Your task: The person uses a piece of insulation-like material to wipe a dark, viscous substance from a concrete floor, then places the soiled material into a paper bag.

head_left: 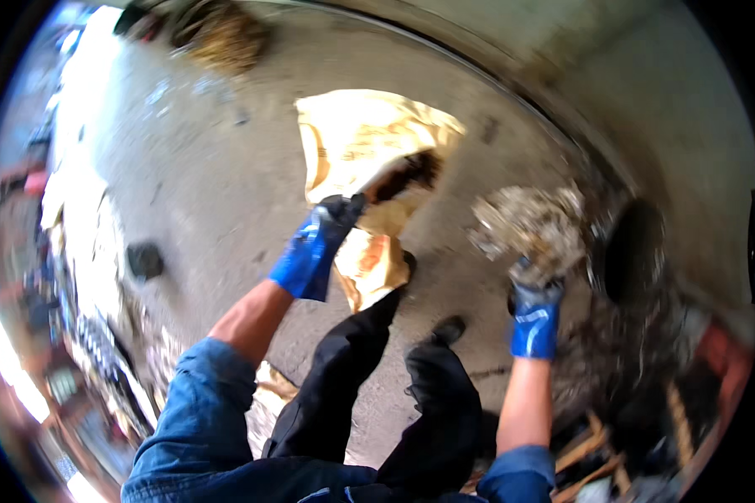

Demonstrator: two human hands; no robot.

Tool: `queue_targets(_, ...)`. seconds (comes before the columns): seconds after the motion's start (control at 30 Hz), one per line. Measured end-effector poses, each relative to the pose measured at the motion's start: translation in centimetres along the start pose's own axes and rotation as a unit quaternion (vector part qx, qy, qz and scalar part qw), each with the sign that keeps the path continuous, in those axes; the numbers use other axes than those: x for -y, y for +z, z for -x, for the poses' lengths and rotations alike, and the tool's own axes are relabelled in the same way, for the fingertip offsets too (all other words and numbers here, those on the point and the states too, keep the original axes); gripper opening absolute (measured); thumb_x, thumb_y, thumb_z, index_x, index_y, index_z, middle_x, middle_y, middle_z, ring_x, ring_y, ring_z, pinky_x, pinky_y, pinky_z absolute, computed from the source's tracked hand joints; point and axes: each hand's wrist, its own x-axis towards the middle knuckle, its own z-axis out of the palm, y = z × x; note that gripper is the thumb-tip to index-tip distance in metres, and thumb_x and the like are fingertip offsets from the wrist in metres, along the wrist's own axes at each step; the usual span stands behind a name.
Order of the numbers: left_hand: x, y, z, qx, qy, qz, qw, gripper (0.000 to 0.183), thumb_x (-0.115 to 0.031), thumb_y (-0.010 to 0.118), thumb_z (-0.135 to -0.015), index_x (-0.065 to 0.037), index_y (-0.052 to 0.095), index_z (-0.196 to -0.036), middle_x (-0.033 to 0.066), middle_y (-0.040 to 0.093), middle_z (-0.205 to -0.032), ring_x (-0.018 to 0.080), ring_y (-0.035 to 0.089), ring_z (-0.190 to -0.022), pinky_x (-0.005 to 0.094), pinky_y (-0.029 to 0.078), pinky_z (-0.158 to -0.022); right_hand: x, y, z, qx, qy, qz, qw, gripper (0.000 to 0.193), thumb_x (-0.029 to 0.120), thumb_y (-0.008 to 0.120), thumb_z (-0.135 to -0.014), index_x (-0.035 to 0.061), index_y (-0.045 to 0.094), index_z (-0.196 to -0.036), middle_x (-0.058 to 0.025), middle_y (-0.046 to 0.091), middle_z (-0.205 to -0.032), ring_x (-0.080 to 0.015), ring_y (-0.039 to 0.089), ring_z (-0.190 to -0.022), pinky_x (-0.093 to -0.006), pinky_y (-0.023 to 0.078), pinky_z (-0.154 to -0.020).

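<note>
My left hand (315, 247), in a blue glove with dark fingers, is closed on the edge of a cream-coloured sack (365, 126) lying on the floor ahead of me. The sack gapes on its right side and shows dark brown contents (419, 170), too blurred to name. Its lower end (369, 267) reaches down to my left foot. Out to the right, my right hand (535, 317), gloved the same way, grips a crumpled bundle of cloudy clear plastic film (535, 220). The fingers are partly hidden behind the film, which is held apart from the sack.
Right of the film is a dark round-mouthed container (633, 251) near the wall (679, 109). Wood pieces (587, 448) and more film lie at lower right. A small black block (145, 261) sits on the floor at left, and a brown heap (226, 42) at far left.
</note>
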Motion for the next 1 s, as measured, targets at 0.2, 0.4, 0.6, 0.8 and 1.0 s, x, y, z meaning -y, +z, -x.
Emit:
queue_targets(0.2,1.4,0.7,3.5,-0.084,-0.103,0.019,0.991,0.041,-0.035,0.066,-0.101,-0.001,0.062,-0.078,0.0,0.047,-0.064,0.0115,0.044,-0.064,0.0351,0.044,-0.059,5.1,5.2,-4.1,-0.396,-0.045,-0.019,0.917,0.055,0.055,0.06,-0.096,0.0153,0.064,-0.134,-0.0079,0.067,-0.136,-0.0282,0.064,-0.119,-0.0587,0.049,-0.099)
queue_targets(0.4,2.4,-0.7,7.2,-0.169,-0.146,-0.004,0.975,0.04,-0.034,0.065,-0.1,-0.001,0.064,-0.076,0.0084,0.055,-0.063,0.0178,0.049,-0.059,0.0391,0.044,-0.057,7.3,6.7,-7.7,-0.279,0.037,0.097,0.955,0.062,0.052,0.06,-0.097,0.0146,0.049,-0.146,-0.0121,0.055,-0.145,-0.0341,0.055,-0.129,-0.0575,0.046,-0.105)
queue_targets(0.6,-1.3,6.1,10.8,-0.197,-0.129,-0.046,0.971,0.039,-0.033,0.059,-0.104,0.004,0.067,-0.095,0.0219,0.067,-0.081,0.0234,0.059,-0.073,0.0412,0.051,-0.074,10.2,0.5,-8.9,-0.115,0.056,0.261,0.957,0.071,0.053,0.059,-0.099,0.0166,0.034,-0.155,-0.0155,0.042,-0.155,-0.0388,0.046,-0.136,-0.0576,0.042,-0.11)
queue_targets(0.8,4.0,9.2,11.3,-0.274,-0.134,-0.19,0.933,0.042,-0.035,0.057,-0.105,0.004,0.067,-0.096,0.0249,0.068,-0.088,0.028,0.057,-0.076,0.0436,0.05,-0.077,12.2,-7.0,-12.3,-0.076,0.09,0.361,0.925,0.068,0.046,0.058,-0.102,0.0206,0.031,-0.159,-0.0128,0.036,-0.161,-0.0342,0.039,-0.144,-0.0556,0.04,-0.115)
queue_targets(1.0,13.1,9.0,10.2,-0.342,-0.176,-0.214,0.898,0.048,-0.044,0.056,-0.105,0.002,0.069,-0.096,0.0203,0.068,-0.081,0.0249,0.061,-0.072,0.0432,0.051,-0.072,16.0,-20.4,-18.4,-0.276,0.109,0.254,0.921,0.042,0.008,0.04,-0.103,0.0139,0.063,-0.138,-0.0041,0.066,-0.139,-0.0214,0.063,-0.125,-0.0413,0.052,-0.109)
